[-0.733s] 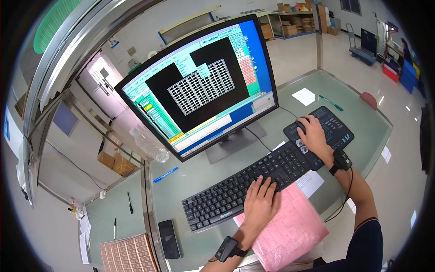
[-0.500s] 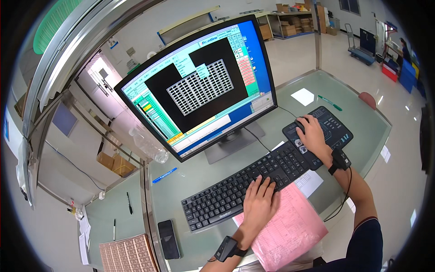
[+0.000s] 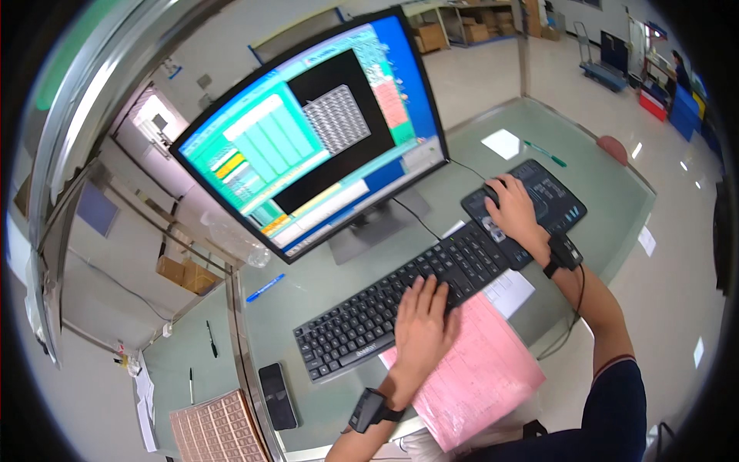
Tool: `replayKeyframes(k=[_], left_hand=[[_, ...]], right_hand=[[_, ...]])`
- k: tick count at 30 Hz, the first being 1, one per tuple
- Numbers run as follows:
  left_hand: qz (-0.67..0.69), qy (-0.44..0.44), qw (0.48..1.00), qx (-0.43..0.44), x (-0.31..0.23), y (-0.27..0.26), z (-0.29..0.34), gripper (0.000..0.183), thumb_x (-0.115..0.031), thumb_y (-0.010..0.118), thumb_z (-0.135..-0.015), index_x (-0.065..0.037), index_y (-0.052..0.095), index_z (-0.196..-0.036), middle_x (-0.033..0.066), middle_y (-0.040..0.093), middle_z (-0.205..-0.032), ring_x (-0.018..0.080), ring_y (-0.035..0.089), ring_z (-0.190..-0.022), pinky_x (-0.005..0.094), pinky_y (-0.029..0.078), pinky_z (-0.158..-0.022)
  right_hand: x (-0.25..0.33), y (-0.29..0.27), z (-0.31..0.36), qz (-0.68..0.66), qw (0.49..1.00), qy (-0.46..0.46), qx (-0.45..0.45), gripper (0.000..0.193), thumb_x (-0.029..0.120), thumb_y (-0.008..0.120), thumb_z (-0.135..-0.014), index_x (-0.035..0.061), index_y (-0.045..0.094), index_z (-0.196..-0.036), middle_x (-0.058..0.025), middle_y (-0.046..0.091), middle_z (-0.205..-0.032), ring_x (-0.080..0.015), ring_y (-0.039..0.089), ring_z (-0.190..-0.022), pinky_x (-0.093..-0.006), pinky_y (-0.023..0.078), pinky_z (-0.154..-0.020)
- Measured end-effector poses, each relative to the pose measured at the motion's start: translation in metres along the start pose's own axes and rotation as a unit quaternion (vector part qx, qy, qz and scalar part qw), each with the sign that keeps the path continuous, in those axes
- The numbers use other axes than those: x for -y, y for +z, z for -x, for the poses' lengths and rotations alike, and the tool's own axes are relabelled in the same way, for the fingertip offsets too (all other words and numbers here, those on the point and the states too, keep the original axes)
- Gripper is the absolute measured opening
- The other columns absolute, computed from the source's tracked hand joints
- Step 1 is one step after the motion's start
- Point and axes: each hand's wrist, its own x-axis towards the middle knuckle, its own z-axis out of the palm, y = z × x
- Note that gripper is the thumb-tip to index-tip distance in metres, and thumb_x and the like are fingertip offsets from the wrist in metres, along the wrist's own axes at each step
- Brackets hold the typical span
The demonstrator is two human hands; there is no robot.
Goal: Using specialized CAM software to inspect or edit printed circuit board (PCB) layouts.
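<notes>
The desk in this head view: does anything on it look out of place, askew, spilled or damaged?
One thing: the pink sheet lies askew, partly beneath the left hand, and its near end appears to jut past the front edge of the desk. I see nothing spilled or damaged.

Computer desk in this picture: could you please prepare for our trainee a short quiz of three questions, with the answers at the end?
1. Multiple choice: which hand is on the mouse?
A) left
B) right
C) neither

2. True or false: the phone lies to the left of the keyboard.

3. Short answer: what colour is the large sheet partly covered, in this view, by the left hand?

Key:
1. B, the right hand
2. True
3. Pink
</notes>
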Motion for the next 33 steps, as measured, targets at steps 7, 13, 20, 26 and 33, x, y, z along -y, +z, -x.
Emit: replayKeyframes(k=[7,13,20,26,33], left_hand=[[-0.028,-0.017,0.997,0.074,0.006,0.006,-0.031,0.074,-0.035,0.074,-0.089,0.005,0.050,-0.146,0.0311,0.047,-0.152,0.0469,0.042,-0.144,0.0526,0.032,-0.121],[-0.004,-0.007,0.998,0.064,0.000,0.024,-0.047,0.077,-0.041,0.073,-0.090,0.005,0.049,-0.147,0.0305,0.045,-0.154,0.0465,0.040,-0.146,0.0529,0.029,-0.123],[-0.024,0.037,0.998,0.039,-0.003,0.042,-0.038,0.071,-0.046,0.065,-0.095,0.005,0.053,-0.144,0.0302,0.050,-0.149,0.0455,0.043,-0.144,0.0525,0.029,-0.124],[-0.022,0.040,0.998,0.039,0.006,0.031,-0.033,0.072,-0.045,0.064,-0.096,0.005,0.051,-0.145,0.0297,0.048,-0.151,0.0452,0.040,-0.146,0.0524,0.028,-0.124],[-0.053,-0.046,0.996,0.050,0.007,-0.047,0.033,0.070,-0.041,0.068,-0.095,0.005,0.051,-0.145,0.0303,0.045,-0.153,0.0464,0.040,-0.146,0.0554,0.029,-0.123]], right_hand=[[0.004,0.007,-0.004,-0.012,1.000,-0.003,-0.009,0.037,0.016,0.071,-0.089,0.0041,0.066,-0.124,-0.0184,0.060,-0.128,-0.0394,0.056,-0.120,-0.0478,0.048,-0.103],[0.010,0.000,-0.002,-0.015,1.000,0.000,0.001,0.039,0.016,0.071,-0.089,0.0044,0.065,-0.126,-0.0189,0.059,-0.129,-0.0399,0.056,-0.121,-0.0478,0.048,-0.103],[0.006,-0.005,0.004,-0.021,1.000,0.006,0.020,0.042,0.014,0.072,-0.088,0.0042,0.064,-0.128,-0.0213,0.057,-0.131,-0.0416,0.055,-0.124,-0.0474,0.047,-0.105],[0.013,-0.002,-0.001,-0.029,0.999,-0.006,0.028,0.040,0.013,0.071,-0.090,0.0024,0.064,-0.128,-0.0226,0.057,-0.132,-0.0423,0.055,-0.125,-0.0477,0.047,-0.106],[0.005,-0.001,-0.002,-0.013,1.000,0.003,0.023,0.039,0.014,0.070,-0.091,0.0021,0.064,-0.128,-0.0225,0.056,-0.132,-0.0426,0.054,-0.125,-0.0478,0.047,-0.106]])
